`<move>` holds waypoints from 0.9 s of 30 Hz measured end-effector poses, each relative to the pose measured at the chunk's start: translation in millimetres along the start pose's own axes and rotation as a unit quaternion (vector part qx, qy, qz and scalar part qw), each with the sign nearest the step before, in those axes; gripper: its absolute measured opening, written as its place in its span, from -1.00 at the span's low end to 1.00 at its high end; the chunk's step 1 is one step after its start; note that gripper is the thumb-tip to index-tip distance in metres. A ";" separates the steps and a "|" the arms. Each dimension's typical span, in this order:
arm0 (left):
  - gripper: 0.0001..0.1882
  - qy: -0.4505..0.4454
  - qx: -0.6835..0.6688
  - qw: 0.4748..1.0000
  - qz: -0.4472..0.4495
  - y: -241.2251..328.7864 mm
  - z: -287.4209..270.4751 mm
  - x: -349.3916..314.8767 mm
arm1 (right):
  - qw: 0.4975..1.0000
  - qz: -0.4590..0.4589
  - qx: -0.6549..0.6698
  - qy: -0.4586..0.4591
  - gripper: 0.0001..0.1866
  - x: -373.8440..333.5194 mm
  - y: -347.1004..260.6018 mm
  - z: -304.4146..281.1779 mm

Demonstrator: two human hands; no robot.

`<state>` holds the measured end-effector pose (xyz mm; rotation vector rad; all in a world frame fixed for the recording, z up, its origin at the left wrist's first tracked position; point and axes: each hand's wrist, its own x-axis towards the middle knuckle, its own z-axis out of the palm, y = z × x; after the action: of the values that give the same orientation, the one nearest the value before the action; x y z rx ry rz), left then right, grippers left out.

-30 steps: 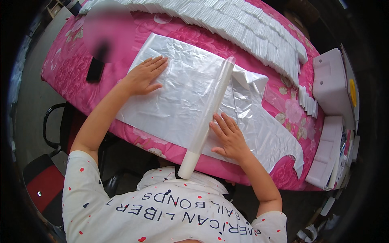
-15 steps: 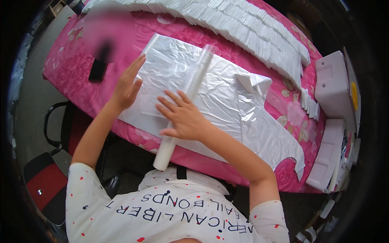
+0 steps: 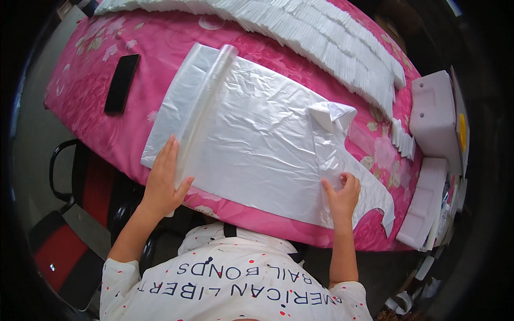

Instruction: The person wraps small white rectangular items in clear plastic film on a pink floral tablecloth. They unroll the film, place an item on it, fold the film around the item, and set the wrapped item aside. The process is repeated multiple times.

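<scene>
The left hand (image 3: 165,187) lay along the near part of the clear plastic roll (image 3: 206,104), its fingers straight and close together, its thumb held well apart; it rested against the roll rather than closing around it. The right hand (image 3: 342,198) was over the right part of the white plastic bag (image 3: 262,134), fingers curled and thumb set apart from them, just beside a crease. Whether it pinched any of the plastic could not be told.

The bag was spread flat on the pink tablecloth (image 3: 155,75), with a folded-over corner (image 3: 332,112) at the far right and a curved cut-out at its right end. The roll lay slantwise across the bag's left part, its near end reaching past the table edge under the left hand.

The step in hand looked like laying the bag flat and smooth, with the roll set near its left end. The next move seemed to call for a light hold on the crease by the right hand, while the left kept the roll from slipping.

Farther out were a black phone (image 3: 122,83), overlapping rows of folded white bundles (image 3: 321,45) and a white box (image 3: 436,115).
</scene>
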<state>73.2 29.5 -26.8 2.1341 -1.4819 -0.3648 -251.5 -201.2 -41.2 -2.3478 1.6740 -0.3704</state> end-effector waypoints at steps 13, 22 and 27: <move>-0.10 0.024 0.100 0.994 -0.046 0.7 17.0 -0.8 | 0.964 0.085 0.129 -0.216 -0.68 91.7 172.2 -133.0; -0.24 0.086 0.124 0.984 -0.092 -0.1 13.9 -15.7 | 0.943 0.043 -0.297 0.143 -0.43 102.2 278.4 -148.6; -0.33 0.096 0.077 0.980 -0.155 6.8 13.5 -21.5 | 0.975 -0.139 -0.162 0.067 -0.39 62.7 165.9 -62.3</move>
<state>53.3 44.1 -35.7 2.4535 -1.1025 -0.1480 -400.1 -316.1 -33.4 -2.8707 1.5617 -0.3327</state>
